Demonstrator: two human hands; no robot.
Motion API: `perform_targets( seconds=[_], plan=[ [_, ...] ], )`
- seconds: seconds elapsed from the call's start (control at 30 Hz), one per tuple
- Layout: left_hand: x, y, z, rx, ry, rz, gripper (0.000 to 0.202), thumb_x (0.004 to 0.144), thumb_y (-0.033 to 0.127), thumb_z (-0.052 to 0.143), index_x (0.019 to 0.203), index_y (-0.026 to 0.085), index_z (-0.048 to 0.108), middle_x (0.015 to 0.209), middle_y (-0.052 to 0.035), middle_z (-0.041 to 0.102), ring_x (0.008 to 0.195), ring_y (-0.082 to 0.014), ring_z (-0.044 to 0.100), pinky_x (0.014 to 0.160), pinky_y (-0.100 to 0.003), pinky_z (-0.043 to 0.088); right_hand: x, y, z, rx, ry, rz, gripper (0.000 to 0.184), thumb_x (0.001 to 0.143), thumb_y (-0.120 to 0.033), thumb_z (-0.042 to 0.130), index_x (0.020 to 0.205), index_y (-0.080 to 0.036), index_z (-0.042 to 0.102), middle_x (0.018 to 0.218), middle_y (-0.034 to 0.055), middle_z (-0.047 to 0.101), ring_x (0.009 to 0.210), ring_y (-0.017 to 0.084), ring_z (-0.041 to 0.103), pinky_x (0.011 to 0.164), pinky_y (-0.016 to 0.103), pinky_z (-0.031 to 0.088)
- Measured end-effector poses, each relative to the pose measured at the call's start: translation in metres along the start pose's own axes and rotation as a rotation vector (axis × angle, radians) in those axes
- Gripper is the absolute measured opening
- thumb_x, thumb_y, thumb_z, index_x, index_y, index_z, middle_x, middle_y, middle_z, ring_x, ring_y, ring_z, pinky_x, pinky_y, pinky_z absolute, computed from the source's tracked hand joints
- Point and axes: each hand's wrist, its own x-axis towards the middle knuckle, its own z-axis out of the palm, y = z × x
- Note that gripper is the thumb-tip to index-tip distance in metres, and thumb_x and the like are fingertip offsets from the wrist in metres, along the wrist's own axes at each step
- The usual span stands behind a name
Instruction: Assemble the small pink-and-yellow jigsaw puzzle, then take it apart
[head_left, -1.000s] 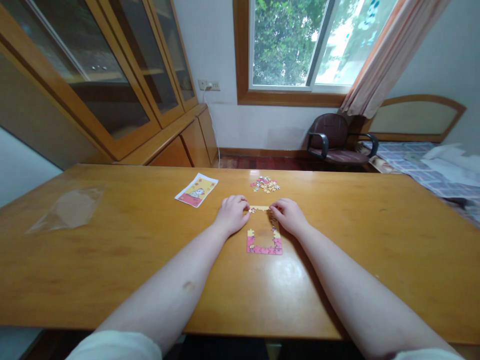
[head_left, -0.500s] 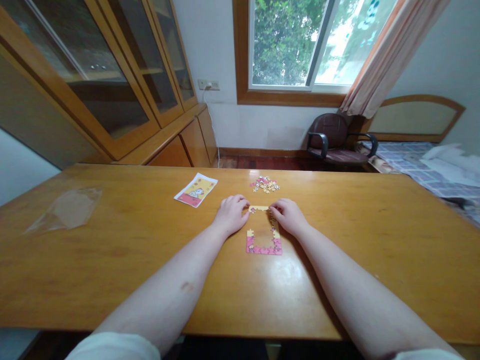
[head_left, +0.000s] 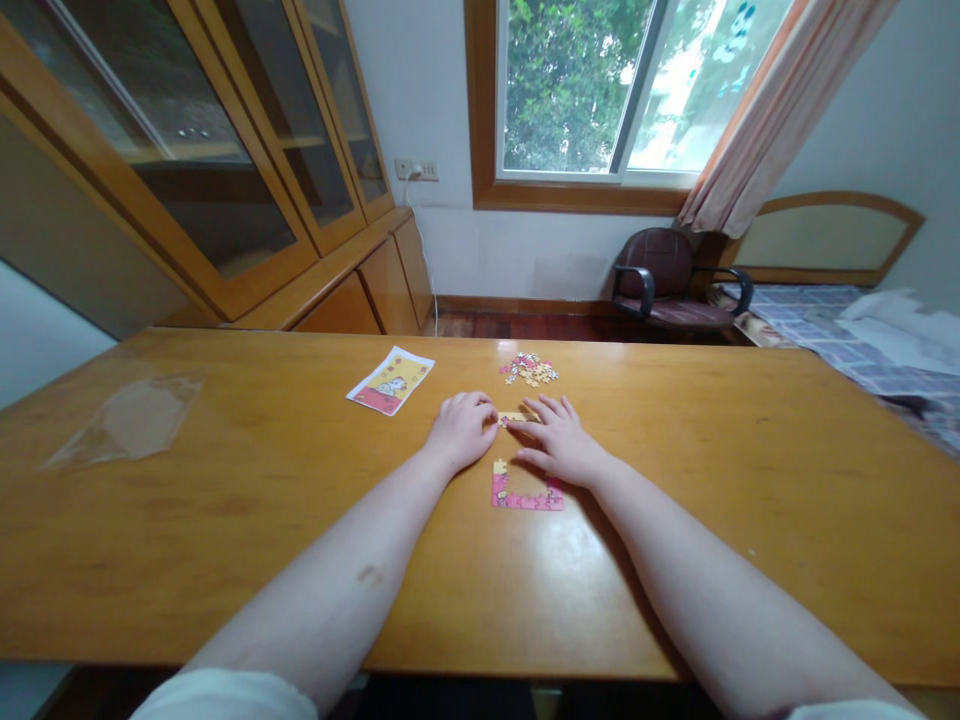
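Note:
A partly joined jigsaw puzzle [head_left: 525, 502] lies on the table as a border, pink along the near side and yellow along the far side, with bare wood inside it. At its far left corner is my left hand [head_left: 463, 430], fingers curled in and the tips closed on the puzzle's edge. My right hand [head_left: 564, 440] is spread flat over the right side, fingers pointing left across the border and covering part of it. Nothing shows in its grasp. Beyond both hands sits a pile of loose jigsaw pieces [head_left: 531, 368].
A picture card [head_left: 391, 381] in yellow and pink lies left of the pieces. A clear plastic bag [head_left: 131, 420] rests farther left on the wooden table [head_left: 270, 520]. Past the table stand a chair [head_left: 664, 275], a bed [head_left: 806, 312] and a glazed cabinet [head_left: 330, 262].
My right hand has let go of the puzzle's far right corner, opened its fingers and moved left over the border. My left hand has stayed at the far left corner.

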Motion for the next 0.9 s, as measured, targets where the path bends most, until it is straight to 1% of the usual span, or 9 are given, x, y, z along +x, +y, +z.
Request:
perform_targets(
  seconds=[0.3,0.5,0.63,0.77,0.9],
  plan=[
    [0.0,0.002,-0.001,-0.031,-0.013,-0.005,0.016,0.083,0.029,0.055,0.088,0.023,0.07,0.106,-0.0058,0.064,0.101,-0.023,0.054,0.093,-0.04,0.041,0.0,0.001,0.0,0.002,0.013,0.015,0.053,0.087,-0.059,0.051,0.133,-0.033,0.054,0.148,0.0111,0.039,0.138,0.035,0.026,0.11,0.063,0.013],
    [0.0,0.001,0.0,-0.016,-0.004,0.013,0.017,0.083,0.026,0.054,0.087,0.023,0.07,0.105,-0.0051,0.065,0.099,-0.0232,0.055,0.09,-0.039,0.042,0.0,0.001,0.001,-0.009,0.005,0.011,0.057,0.086,-0.062,0.049,0.137,-0.036,0.049,0.15,0.0107,0.036,0.139,0.037,0.023,0.11,0.064,0.011],
    [0.001,-0.001,0.001,-0.015,0.015,0.009,0.019,0.083,0.022,0.051,0.089,0.023,0.069,0.103,-0.0046,0.066,0.098,-0.023,0.056,0.089,-0.039,0.042,0.0,0.002,0.001,-0.004,0.002,0.016,0.055,0.087,-0.061,0.048,0.137,-0.037,0.049,0.15,0.0096,0.036,0.14,0.037,0.021,0.11,0.064,0.01],
    [0.002,-0.005,-0.001,0.027,0.049,-0.077,0.023,0.084,0.018,0.047,0.091,0.023,0.068,0.103,-0.0046,0.067,0.099,-0.0235,0.057,0.088,-0.039,0.042,0.0,0.003,0.001,0.008,0.012,0.025,0.054,0.088,-0.059,0.048,0.137,-0.035,0.05,0.149,0.0096,0.037,0.14,0.035,0.022,0.111,0.063,0.01],
    [0.001,-0.013,-0.008,0.07,0.04,-0.178,0.026,0.084,0.016,0.046,0.093,0.023,0.07,0.102,-0.0063,0.067,0.098,-0.0255,0.058,0.087,-0.04,0.044,-0.001,0.005,0.001,0.018,0.018,0.036,0.053,0.089,-0.057,0.049,0.135,-0.031,0.052,0.148,0.0104,0.039,0.139,0.035,0.024,0.111,0.062,0.011]
  ],
)
